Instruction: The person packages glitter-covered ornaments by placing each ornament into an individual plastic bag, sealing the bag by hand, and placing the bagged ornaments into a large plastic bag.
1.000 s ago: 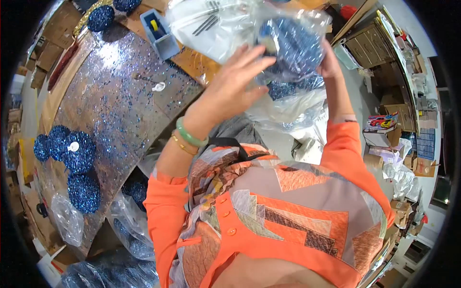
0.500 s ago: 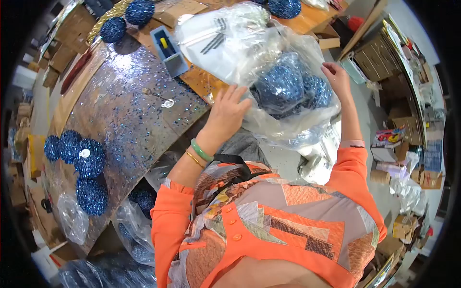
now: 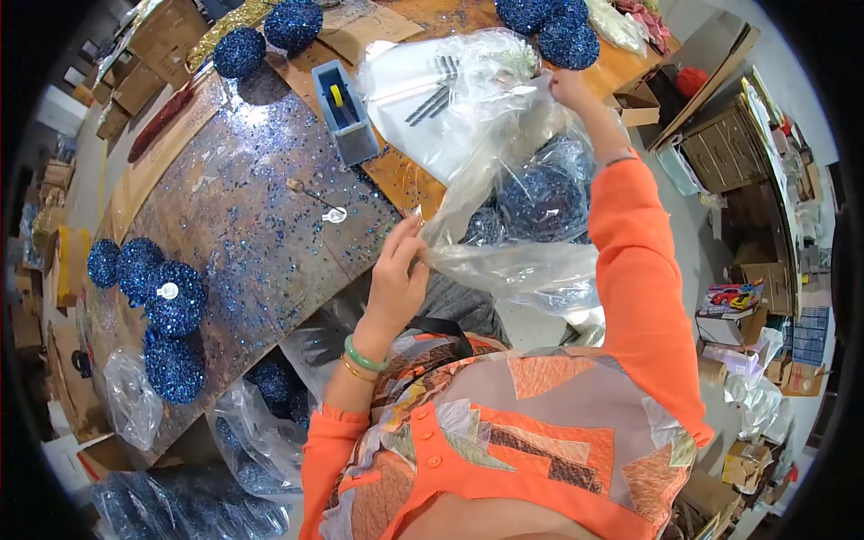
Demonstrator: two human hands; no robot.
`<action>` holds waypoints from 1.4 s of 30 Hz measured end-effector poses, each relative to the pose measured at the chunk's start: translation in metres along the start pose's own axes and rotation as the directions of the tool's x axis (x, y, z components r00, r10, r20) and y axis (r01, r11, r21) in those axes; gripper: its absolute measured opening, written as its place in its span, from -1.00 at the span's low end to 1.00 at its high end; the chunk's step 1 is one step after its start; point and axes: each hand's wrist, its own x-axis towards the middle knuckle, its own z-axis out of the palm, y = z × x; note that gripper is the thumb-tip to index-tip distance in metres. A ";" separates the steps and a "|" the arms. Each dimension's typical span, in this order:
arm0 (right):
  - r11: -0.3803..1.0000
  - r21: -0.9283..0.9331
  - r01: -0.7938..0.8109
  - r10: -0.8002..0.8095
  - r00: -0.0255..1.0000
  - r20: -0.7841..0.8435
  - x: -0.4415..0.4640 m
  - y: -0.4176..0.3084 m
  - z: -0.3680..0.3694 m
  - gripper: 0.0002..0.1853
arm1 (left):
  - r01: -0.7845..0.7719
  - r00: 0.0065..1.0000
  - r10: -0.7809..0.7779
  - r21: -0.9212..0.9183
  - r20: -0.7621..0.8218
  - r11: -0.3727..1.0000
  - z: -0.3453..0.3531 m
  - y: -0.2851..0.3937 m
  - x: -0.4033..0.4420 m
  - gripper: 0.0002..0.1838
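A clear plastic bag with several blue glitter balls in it hangs in front of me, past the table's edge. My left hand, with a green bangle and a gold one on the wrist, is closed on the bag's near left edge. At the far edge, my right hand grips the plastic with bent fingers. The bag's mouth is stretched between both hands. My right forearm hides part of the bag's right side. Beside it on the table lies a flat white plastic bag with dark stripes.
Left of the bags stands a grey bin with a yellow-handled tool. Loose glitter covers the worktable. Blue balls sit at its left, and more blue balls at the back. Shelving is on the right.
My right hand has moved from the bag's right side up to its far edge and taken hold there. My left hand has dropped slightly left and down, and the bag's mouth is pulled wider.
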 end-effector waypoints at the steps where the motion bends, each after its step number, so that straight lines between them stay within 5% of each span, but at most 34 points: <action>1: 0.999 -0.041 -0.014 0.016 0.999 0.042 0.004 0.002 0.009 -0.77 | 0.043 0.999 -0.042 -0.028 0.025 0.999 0.000 -0.004 -0.003 -0.81; 6: 0.974 0.157 -0.163 0.185 0.972 -0.141 0.041 0.014 0.045 -0.74 | 0.133 0.967 -0.082 -0.201 0.239 0.971 0.014 -0.008 -0.011 -0.77; 12: 0.966 -0.244 0.089 -0.003 0.944 0.329 0.041 -0.001 0.039 -0.68 | 0.166 0.917 -0.049 -0.268 0.396 0.949 0.017 -0.006 0.001 -0.80; 15: 0.956 -0.266 -0.122 0.213 0.915 0.344 0.042 -0.019 0.031 -0.61 | 0.211 0.899 -0.078 -0.271 0.432 0.939 0.014 -0.006 0.005 -0.84; 18: 0.964 -0.245 -0.100 0.196 0.893 0.405 0.046 -0.019 0.021 -0.53 | 0.267 0.874 -0.084 -0.330 0.478 0.906 0.014 -0.012 0.009 -0.84; 21: 0.983 -0.179 -0.032 0.070 0.975 0.211 0.057 0.044 0.060 -0.52 | 0.237 0.885 -0.050 -0.357 0.463 0.903 0.016 -0.014 0.014 -0.84; 25: 0.997 0.072 -0.039 0.017 0.960 0.281 0.045 0.053 0.016 -0.56 | 0.252 0.871 -0.040 -0.375 0.490 0.892 0.015 -0.016 0.018 -0.83; 28: 0.983 0.181 -0.009 -0.017 0.990 0.142 0.022 0.058 -0.014 -0.56 | 0.233 0.870 -0.014 -0.386 0.492 0.893 0.015 -0.018 0.019 -0.84; 29: 0.998 0.026 0.049 -0.051 0.996 0.070 0.009 0.053 -0.027 -0.61 | 0.229 0.874 -0.009 -0.395 0.487 0.890 0.015 -0.017 0.019 -0.84; 35: 0.998 -0.053 -0.020 0.009 0.978 -0.210 -0.036 0.026 -0.085 -0.59 | 0.215 0.892 -0.004 -0.416 0.452 0.883 0.013 -0.014 0.015 -0.84; 42: 0.992 0.121 -0.028 0.070 0.933 -0.353 -0.041 0.048 -0.124 -0.56 | 0.172 0.897 0.016 -0.382 0.442 0.908 0.016 -0.019 0.000 -0.85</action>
